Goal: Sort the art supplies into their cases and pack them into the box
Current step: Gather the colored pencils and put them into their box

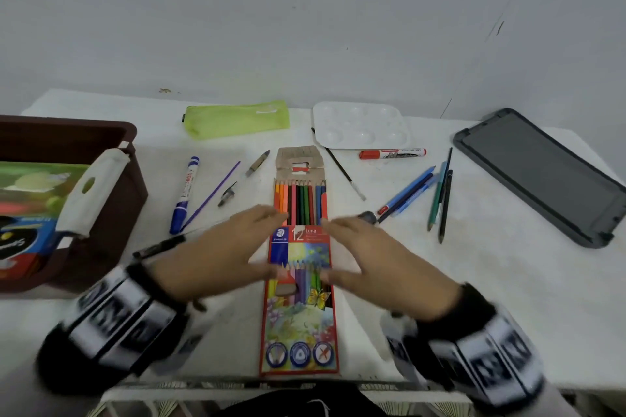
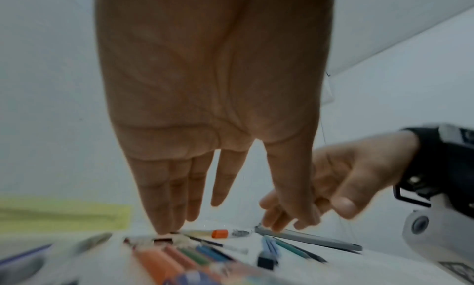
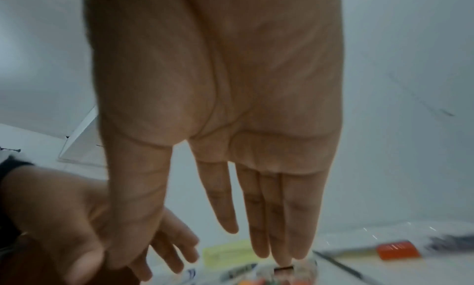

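The brown box (image 1: 101, 132) at the left already holds some packs. A dark tablet (image 1: 542, 173) lies far right on the white table (image 1: 508, 298). At centre the coloured-pencil pack (image 1: 299, 281) lies flap open, its pencils (image 1: 299, 200) back inside. The left hand (image 1: 216, 247) and right hand (image 1: 382, 257) hover either side of it, fingers straight, gripping nothing. By my reading the work is early: the green pencil case (image 1: 237, 118), palette (image 1: 359, 125), markers, pens and brushes remain loose.
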